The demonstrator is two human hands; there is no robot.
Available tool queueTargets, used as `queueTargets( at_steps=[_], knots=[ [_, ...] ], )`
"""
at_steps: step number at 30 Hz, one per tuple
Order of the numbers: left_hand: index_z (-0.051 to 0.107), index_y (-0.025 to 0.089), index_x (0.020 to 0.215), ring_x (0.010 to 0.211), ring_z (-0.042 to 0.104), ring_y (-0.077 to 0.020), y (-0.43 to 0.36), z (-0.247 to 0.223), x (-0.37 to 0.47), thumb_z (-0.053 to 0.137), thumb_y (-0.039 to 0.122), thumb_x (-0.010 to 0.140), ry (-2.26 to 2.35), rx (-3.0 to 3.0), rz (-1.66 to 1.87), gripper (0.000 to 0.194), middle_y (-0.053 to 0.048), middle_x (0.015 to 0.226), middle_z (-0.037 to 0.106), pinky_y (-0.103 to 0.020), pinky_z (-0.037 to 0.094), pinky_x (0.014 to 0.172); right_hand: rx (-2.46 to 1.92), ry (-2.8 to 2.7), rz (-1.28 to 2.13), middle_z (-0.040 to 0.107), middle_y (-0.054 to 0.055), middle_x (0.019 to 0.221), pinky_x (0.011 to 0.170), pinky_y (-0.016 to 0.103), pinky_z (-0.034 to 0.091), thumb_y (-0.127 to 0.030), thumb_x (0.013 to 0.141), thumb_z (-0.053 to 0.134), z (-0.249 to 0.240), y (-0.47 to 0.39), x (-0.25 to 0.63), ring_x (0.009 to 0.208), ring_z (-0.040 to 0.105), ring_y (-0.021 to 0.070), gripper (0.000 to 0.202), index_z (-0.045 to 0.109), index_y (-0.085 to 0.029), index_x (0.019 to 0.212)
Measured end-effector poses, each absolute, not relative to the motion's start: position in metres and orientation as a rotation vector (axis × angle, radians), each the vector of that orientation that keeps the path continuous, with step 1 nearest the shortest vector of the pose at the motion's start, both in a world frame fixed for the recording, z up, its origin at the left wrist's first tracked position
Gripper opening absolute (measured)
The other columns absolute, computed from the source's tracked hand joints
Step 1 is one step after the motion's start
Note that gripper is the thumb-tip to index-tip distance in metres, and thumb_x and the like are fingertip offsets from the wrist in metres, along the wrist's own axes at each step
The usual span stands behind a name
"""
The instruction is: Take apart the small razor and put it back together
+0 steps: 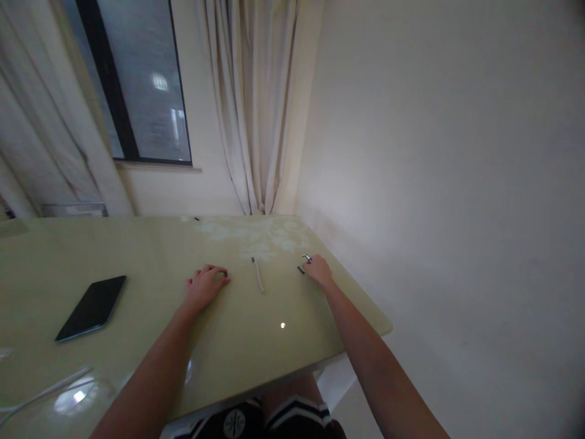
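Observation:
My left hand rests on the table, its thumb and forefinger closed round a small dark thing, mostly hidden. Farther right, my right hand is closed at the fingertips on a small bent thing, dark with a shiny silver edge; its kind is unclear. A short dark piece lies just left of those fingers. Between both hands, apart from them, is a thin, slightly curved white stick with a dark far end, resembling a toothbrush.
A black tablet lies on the glossy pale table at left. White cables cross the near left corner. One tiny dark object sits at the far edge. A wall borders the right side; curtains hang behind.

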State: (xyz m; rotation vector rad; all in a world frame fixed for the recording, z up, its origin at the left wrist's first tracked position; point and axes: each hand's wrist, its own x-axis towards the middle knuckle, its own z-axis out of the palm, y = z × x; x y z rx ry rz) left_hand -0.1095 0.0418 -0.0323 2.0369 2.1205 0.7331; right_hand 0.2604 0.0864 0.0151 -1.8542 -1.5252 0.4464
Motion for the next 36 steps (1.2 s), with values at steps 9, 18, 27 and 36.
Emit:
queueTargets(
  at_steps=[9, 18, 27, 36],
  knots=[
    [0.073, 0.024, 0.112, 0.094, 0.065, -0.0263, 0.028, -0.028, -0.07, 0.068, 0.05, 0.09, 1.695, 2.359, 1.391, 0.035, -0.01, 0.109, 0.072, -0.04, 0.049, 0.089, -1.221, -1.622, 0.708, 0.058, -0.002, 0.062, 0.059, 0.025, 0.033, -0.043, 0.093, 0.057, -0.012, 0.056, 0.12, 0.061, 0.05, 0.0135, 0.035, 0.074, -0.016, 0.077],
    [0.072, 0.022, 0.108, 0.075, 0.061, -0.0216, 0.017, -0.019, -0.061, 0.066, 0.056, 0.091, 1.628, 2.381, 1.528, 0.039, -0.008, 0.1, 0.072, -0.039, 0.049, 0.083, -1.179, -1.593, 0.698, 0.054, -0.003, 0.064, 0.059, 0.025, 0.03, -0.041, 0.093, 0.057, -0.024, 0.035, 0.132, 0.063, 0.047, 0.0136, 0.031, 0.066, -0.019, 0.074],
    [0.073, 0.024, 0.111, 0.075, 0.058, -0.0199, 0.016, -0.015, -0.06, 0.064, 0.054, 0.092, 1.531, 2.202, 1.57, 0.037, -0.006, 0.099, 0.07, -0.036, 0.052, 0.077, -1.001, -1.557, 0.831, 0.058, -0.002, 0.067, 0.061, 0.024, 0.035, -0.04, 0.093, 0.056, -0.022, 0.036, 0.131, 0.064, 0.05, 0.0141, 0.028, 0.073, -0.019, 0.089],
    [0.073, 0.023, 0.11, 0.076, 0.057, -0.0182, 0.001, -0.002, -0.037, 0.071, 0.051, 0.089, 1.341, 2.193, 1.664, 0.035, -0.006, 0.098, 0.069, -0.034, 0.054, 0.074, -0.777, -1.276, 1.472, 0.038, -0.008, 0.053, 0.047, 0.025, 0.016, -0.059, 0.076, 0.073, -0.012, 0.028, 0.123, 0.046, 0.026, 0.007, 0.045, 0.072, -0.015, 0.08]
  ],
)
